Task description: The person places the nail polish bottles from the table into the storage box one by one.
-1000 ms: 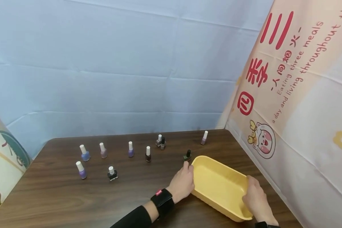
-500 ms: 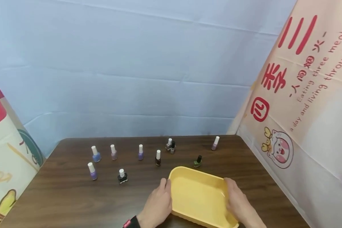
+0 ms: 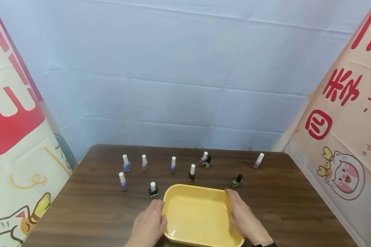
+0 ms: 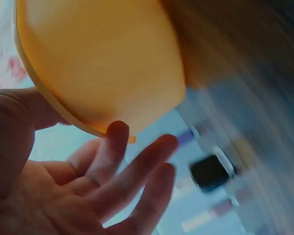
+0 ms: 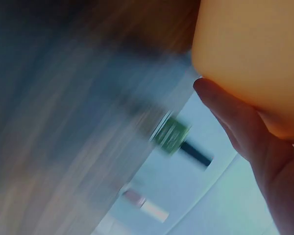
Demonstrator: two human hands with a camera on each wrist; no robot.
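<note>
Both hands hold a yellow rectangular plastic tray [image 3: 201,216] at the near middle of the table; its inside is bare. My left hand [image 3: 148,221] pinches its left rim between thumb and fingers, and several other fingers stand spread under the rim in the left wrist view. On the right side, my right hand [image 3: 245,218] grips the rim and wall, its fingers against the outside wall in the right wrist view. Just beyond the tray are a black nail polish bottle [image 3: 153,190], left, and a green nail polish bottle [image 3: 236,180], right.
Several more nail polish bottles stand across the brown table [image 3: 89,212]: blue [image 3: 127,165], purple [image 3: 123,183], dark brown [image 3: 192,174], and a mauve one [image 3: 258,162] at far right. A pale blue cloth [image 3: 173,75] hangs behind; printed cloths flank both sides.
Both hands have brought the tray leftward and nearer, away from the green bottle, and it has turned more square to the table. The head view has swung left. The bottles appear unmoved on the table.
</note>
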